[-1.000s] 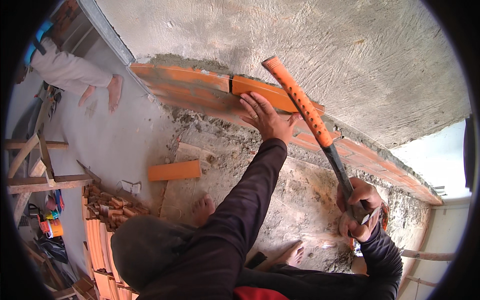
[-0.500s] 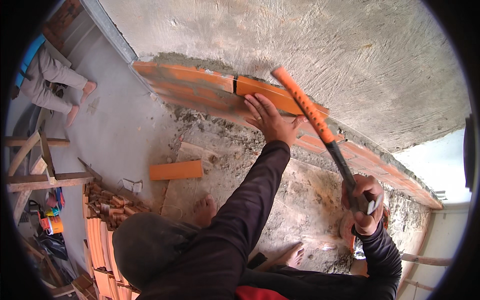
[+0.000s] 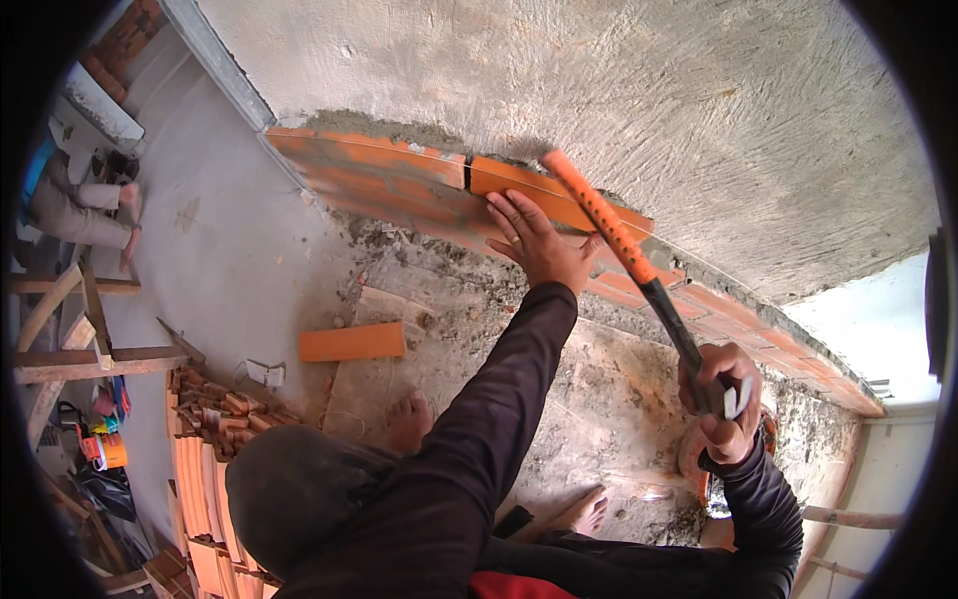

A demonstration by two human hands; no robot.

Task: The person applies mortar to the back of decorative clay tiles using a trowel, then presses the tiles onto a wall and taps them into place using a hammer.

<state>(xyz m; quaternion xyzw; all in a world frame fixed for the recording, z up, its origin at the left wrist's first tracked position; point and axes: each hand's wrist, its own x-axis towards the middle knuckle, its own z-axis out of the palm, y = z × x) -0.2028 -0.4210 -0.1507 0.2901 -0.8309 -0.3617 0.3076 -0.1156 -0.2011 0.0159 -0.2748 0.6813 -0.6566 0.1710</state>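
Observation:
My left hand (image 3: 541,250) rests with spread fingers against an orange clay brick (image 3: 499,178) in the top course of a low brick strip along the rough plastered wall (image 3: 599,80). A thin string runs along that course. My right hand (image 3: 720,399) is closed round a hammer (image 3: 666,309) near its metal head, at lower right. The hammer's orange, perforated rubber grip points up and left, its end overlapping the brick in view; whether they touch I cannot tell.
A loose brick (image 3: 349,342) lies on the floor near my bare feet. Stacked clay pieces (image 3: 195,469), wooden frames (image 3: 95,366) and an orange bucket (image 3: 105,451) stand at left. Another person's legs (image 3: 85,225) show at the upper left. A wooden pole (image 3: 853,514) is at lower right.
The end of the hammer's grip has dropped and moved slightly right, toward the brick. My left hand has shifted slightly. The other person has moved farther left.

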